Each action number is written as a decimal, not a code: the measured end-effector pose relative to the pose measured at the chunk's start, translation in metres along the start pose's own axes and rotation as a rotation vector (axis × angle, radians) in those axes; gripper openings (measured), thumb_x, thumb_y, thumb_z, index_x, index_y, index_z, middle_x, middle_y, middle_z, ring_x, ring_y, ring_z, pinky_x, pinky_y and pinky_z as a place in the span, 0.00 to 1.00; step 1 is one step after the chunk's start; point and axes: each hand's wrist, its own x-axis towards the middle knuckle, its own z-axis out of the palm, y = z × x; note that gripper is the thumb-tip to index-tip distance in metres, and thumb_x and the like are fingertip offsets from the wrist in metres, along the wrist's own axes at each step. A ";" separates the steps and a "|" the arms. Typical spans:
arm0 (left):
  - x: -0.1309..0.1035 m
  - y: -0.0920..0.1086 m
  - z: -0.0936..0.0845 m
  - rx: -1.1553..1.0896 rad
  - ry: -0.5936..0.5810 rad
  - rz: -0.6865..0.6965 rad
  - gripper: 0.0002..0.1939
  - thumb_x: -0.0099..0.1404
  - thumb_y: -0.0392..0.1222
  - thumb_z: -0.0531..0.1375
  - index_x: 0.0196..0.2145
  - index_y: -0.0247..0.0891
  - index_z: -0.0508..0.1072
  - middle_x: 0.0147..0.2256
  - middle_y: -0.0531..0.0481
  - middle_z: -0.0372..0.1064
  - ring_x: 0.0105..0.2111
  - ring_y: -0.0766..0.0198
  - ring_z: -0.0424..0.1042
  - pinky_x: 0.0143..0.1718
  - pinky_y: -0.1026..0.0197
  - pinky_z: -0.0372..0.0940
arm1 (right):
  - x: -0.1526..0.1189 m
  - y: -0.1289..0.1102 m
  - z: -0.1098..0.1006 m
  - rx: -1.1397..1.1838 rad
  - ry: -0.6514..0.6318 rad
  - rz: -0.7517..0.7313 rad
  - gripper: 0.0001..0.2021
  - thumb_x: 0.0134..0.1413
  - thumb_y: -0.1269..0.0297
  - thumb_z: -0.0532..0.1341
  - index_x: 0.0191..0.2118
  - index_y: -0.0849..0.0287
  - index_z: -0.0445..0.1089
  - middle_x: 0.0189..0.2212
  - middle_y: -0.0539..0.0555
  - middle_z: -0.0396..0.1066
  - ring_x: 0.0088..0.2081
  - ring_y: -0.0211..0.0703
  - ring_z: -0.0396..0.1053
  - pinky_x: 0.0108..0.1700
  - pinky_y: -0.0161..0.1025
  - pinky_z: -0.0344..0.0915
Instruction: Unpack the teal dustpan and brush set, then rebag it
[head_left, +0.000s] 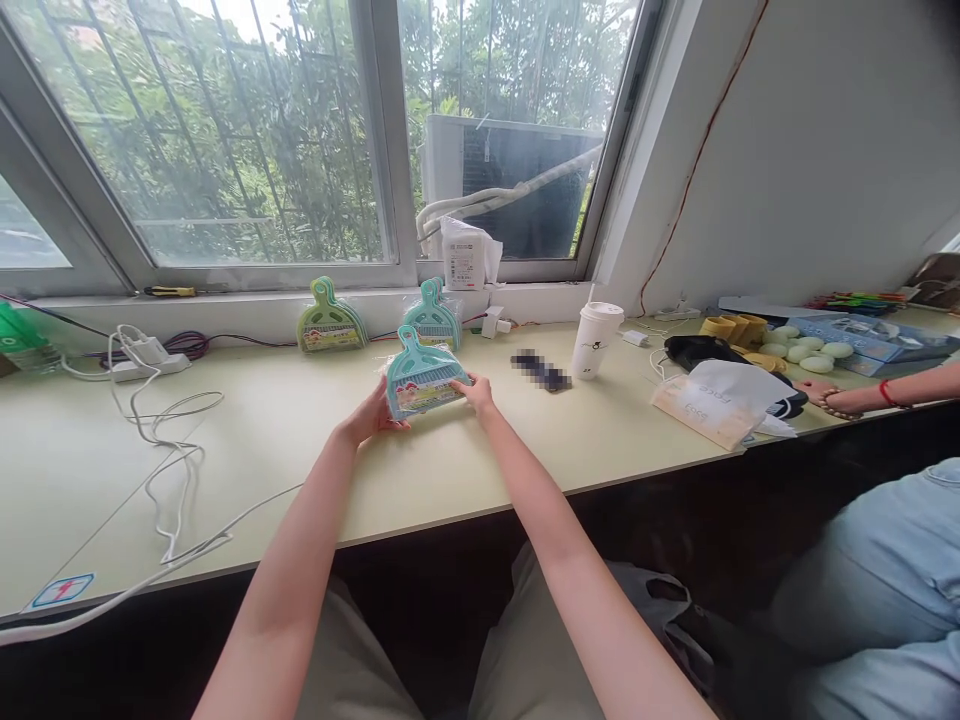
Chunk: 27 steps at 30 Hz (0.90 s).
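Observation:
Between my two hands is a small light-blue dustpan-and-brush set (426, 385) in clear wrapping, tilted up, with a printed label across its front. My left hand (367, 412) grips its left side, and some of its fingers pass beneath the lower edge. On the right side, my right hand (477, 389) holds it with the thumb on the front. Close behind it, a stack of similar blue dustpan sets (442, 325) leans against the sill. To the left of that, a green dustpan set (330, 325) also leans there.
A white lidded cup (596, 345) with a straw stands on the table (480, 465), right of a pixelated dark object (540, 370). A tissue pack (705, 410) lies further right, near another person's hand (821, 395). White cables (176, 470) sprawl across the left side.

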 end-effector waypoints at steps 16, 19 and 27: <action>0.031 -0.019 -0.093 0.791 0.889 0.090 0.13 0.59 0.47 0.62 0.39 0.40 0.79 0.41 0.40 0.78 0.41 0.50 0.74 0.38 0.59 0.63 | 0.032 -0.003 0.093 -0.472 -0.020 -0.346 0.03 0.57 0.65 0.59 0.38 0.54 0.64 0.34 0.51 0.75 0.29 0.43 0.71 0.31 0.35 0.58; 0.037 -0.017 -0.129 0.800 0.971 0.043 0.14 0.59 0.48 0.62 0.40 0.39 0.79 0.42 0.38 0.77 0.42 0.48 0.74 0.38 0.58 0.63 | 0.055 -0.005 0.138 -0.567 -0.045 -0.374 0.05 0.60 0.65 0.59 0.42 0.55 0.64 0.32 0.52 0.75 0.32 0.46 0.72 0.32 0.36 0.58; 0.072 -0.014 -0.226 0.737 1.218 -0.065 0.17 0.63 0.47 0.61 0.47 0.38 0.75 0.46 0.34 0.74 0.49 0.43 0.70 0.47 0.50 0.62 | 0.127 -0.005 0.240 -0.731 -0.174 -0.550 0.17 0.66 0.67 0.51 0.59 0.60 0.61 0.54 0.64 0.70 0.53 0.53 0.69 0.46 0.44 0.67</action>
